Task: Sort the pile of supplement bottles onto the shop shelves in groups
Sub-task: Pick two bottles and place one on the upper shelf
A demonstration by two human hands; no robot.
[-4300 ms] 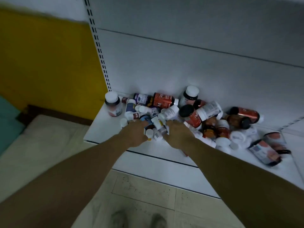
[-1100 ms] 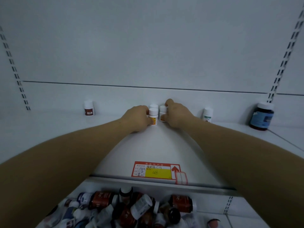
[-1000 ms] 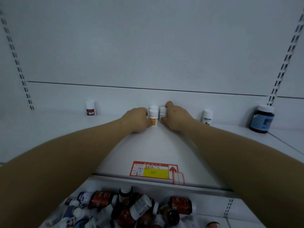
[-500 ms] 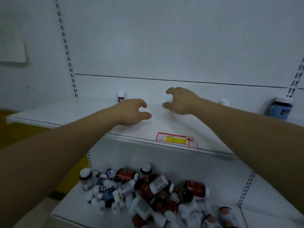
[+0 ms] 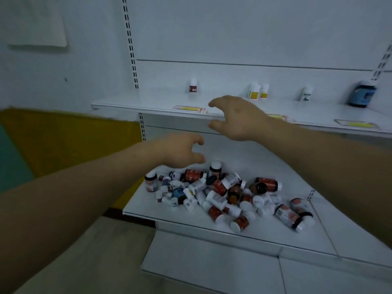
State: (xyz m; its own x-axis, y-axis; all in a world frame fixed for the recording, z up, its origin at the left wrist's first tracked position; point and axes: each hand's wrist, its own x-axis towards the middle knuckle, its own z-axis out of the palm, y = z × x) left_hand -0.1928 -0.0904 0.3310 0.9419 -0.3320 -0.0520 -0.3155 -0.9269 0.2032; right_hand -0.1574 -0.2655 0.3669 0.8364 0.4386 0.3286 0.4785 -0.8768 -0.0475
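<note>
The fingers of the left hand (image 5: 180, 151) and right hand (image 5: 238, 118) are loosely open, nothing held. Bottles from the pile (image 5: 218, 186) could be rolled off the shelf (image 5: 191, 221) by a careless grab.

Single head-worn wide-angle view, looking forward and down, lower shelf (image 5: 186, 219) near, upper shelf (image 5: 148, 102) beyond

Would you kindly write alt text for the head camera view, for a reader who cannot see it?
An empty left hand and right hand hover open above a jumbled pile of red, white and dark supplement bottles on the white lower shelf. The white upper shelf holds a few small white bottles and one dark blue-labelled bottle.
</note>
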